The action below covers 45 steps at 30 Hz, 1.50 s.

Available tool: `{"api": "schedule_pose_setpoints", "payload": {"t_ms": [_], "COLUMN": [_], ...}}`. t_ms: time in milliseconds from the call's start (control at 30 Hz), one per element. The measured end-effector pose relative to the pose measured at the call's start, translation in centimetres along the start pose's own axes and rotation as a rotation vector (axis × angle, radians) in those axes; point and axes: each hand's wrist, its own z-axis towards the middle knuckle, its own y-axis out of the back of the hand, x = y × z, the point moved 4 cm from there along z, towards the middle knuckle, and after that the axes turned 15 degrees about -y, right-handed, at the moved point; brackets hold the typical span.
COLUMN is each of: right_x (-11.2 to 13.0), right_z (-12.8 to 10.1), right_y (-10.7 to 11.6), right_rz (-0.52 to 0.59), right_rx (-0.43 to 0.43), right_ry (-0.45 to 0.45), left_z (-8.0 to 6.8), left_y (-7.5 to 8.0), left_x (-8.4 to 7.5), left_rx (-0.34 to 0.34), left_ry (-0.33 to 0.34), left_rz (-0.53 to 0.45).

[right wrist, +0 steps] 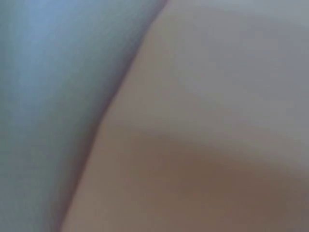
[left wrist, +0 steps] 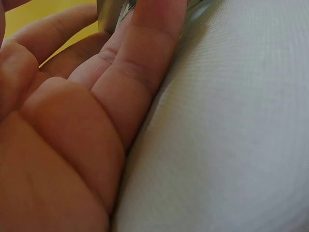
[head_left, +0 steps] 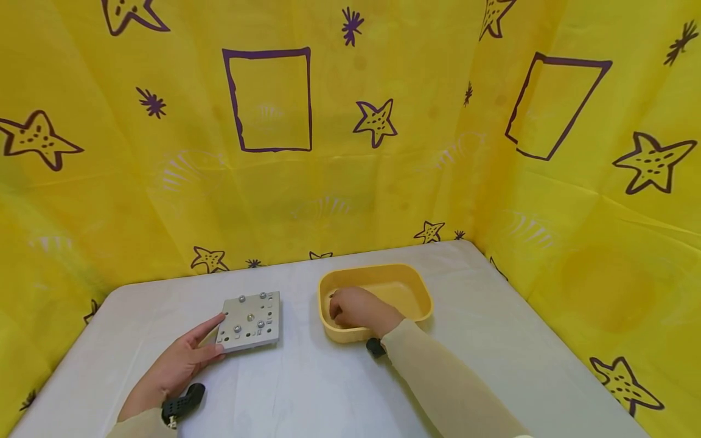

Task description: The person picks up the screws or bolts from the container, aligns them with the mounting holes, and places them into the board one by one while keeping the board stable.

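Note:
On the left of the table in the head view, a square grey metal plate (head_left: 251, 336) has several screws standing in it and several small holes. My left hand (head_left: 183, 363) grips its left edge, with the thumb at the near corner and a finger along the side. In the left wrist view, the fingers (left wrist: 130, 72) reach to the plate's metal edge (left wrist: 110, 14), low against the white cloth. Inside a yellow tub (head_left: 402, 283) is my right hand (head_left: 364, 309), fingers bent down near its left wall. Whether they hold anything is hidden. The right wrist view is blurred.
White cloth (head_left: 306, 389) covers the table. Yellow curtains (head_left: 339, 182) with starfish drawings stand behind and along both sides. Each wrist wears a black device, one by the left sleeve (head_left: 183, 403) and one under the right wrist (head_left: 375, 348).

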Motion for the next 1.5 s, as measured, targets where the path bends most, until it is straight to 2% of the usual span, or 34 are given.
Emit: {"api": "schedule_pose_setpoints", "payload": {"t_ms": [200, 333, 433, 500, 667, 800, 900, 1067, 1500], "right_x": [-0.4, -1.4, -2.3, -2.8, -2.8, -2.2, -1.5, 0.7, 7.2], "right_z": [-0.4, -1.0, -1.1, -1.1, -0.4, 0.8, 1.6, 3.1, 5.9], "right_y": [0.9, 2.0, 2.8, 3.3, 4.3, 4.6, 4.6, 4.3, 1.7], "right_rz": [0.071, 0.22, 0.448, 0.661, 1.121, 1.372, 1.491, 1.553, 1.51], "right_rx": [-0.099, -0.147, -0.145, -0.122, -0.053, -0.007, 0.023, 0.039, 0.047], "right_ry": [-0.046, -0.169, -0.283, -0.346, -0.412, -0.395, -0.404, -0.425, -0.399], "left_z": [0.0, 0.0, 0.0, 0.0, 0.0, -0.1, -0.1, -0.1, -0.1], "left_y": [0.1, 0.1, 0.1, 0.1, 0.3, 0.3, 0.2, 0.0, 0.2], "left_x": [0.1, 0.3, 0.3, 0.3, 0.0, 0.1, 0.1, 0.0, 0.2], "left_rx": [-0.007, -0.003, -0.001, -0.002, -0.003, -0.008, -0.008, -0.006, -0.015], "left_ry": [0.006, 0.006, 0.0, -0.003, -0.009, -0.003, 0.0, -0.006, -0.014], "left_rz": [0.015, 0.014, 0.002, -0.001, 0.003, 0.004, 0.0, -0.015, -0.014]}}
